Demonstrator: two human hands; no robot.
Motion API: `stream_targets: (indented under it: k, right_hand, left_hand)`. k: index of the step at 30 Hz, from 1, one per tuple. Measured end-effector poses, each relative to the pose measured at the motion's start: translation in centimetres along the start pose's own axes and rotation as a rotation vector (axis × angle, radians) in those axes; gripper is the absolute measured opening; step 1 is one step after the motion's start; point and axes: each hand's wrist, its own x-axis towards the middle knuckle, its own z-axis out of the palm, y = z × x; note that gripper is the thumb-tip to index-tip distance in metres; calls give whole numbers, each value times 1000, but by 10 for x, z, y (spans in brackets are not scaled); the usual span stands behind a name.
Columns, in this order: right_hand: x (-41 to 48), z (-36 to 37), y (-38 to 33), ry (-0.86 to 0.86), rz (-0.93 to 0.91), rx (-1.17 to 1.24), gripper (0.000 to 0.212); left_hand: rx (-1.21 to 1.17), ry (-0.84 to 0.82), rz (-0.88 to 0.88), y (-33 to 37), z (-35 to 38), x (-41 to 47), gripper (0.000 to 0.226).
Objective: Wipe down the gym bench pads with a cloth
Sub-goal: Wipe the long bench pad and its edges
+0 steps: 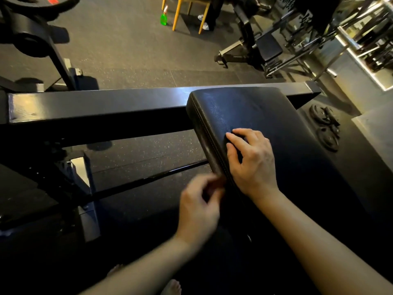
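Scene: a dim gym, with a person leaning over a black bench pad (pixel 265 116) that crosses a dark steel frame beam (pixel 95 105).
Where the pad is: right of centre, its stitched left edge above the rubber floor (pixel 127 50).
On the pad: the right grip (pixel 253 158) lies on the top surface near that edge, fingers bent. Something dark may sit under them, but I cannot tell whether it clutches a cloth.
At the edge: the left grip (pixel 200 207) is blurred, just beside the pad's side wall, fingers curled toward the thumb. I cannot tell whether it holds anything.
Cloth: none can be made out for certain, as it would be dark against dark.
Further off: 1 green spray bottle (pixel 164 18) stands on the floor by a yellow chair (pixel 180 13), well apart from the pad. Weight plates (pixel 326 128) lie low to the right.
Risk 1: with both grips bunched at the near edge, the far end and the stitched seam could go unwiped.
Risk 2: with the bottle out of reach, a dry cloth may only smear grime.
Risk 3: a fast stroke down the side could knock the left knuckles on the beam.
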Motion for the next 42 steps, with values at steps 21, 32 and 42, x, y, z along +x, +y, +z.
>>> stream_targets:
  k: [21,32,42]
  right_hand:
    - [-1,0,-1,6,29,0,31]
    - [-1,-1,-1,1,26,6,32]
    - [-2,1,0,1,26,-2,31]
  left_hand:
    - [89,42,19,-5,-9,44,22]
    - [164,45,-60,-3,-20,86,20]
    - [256,-116,-55,-4,-22,69,15]
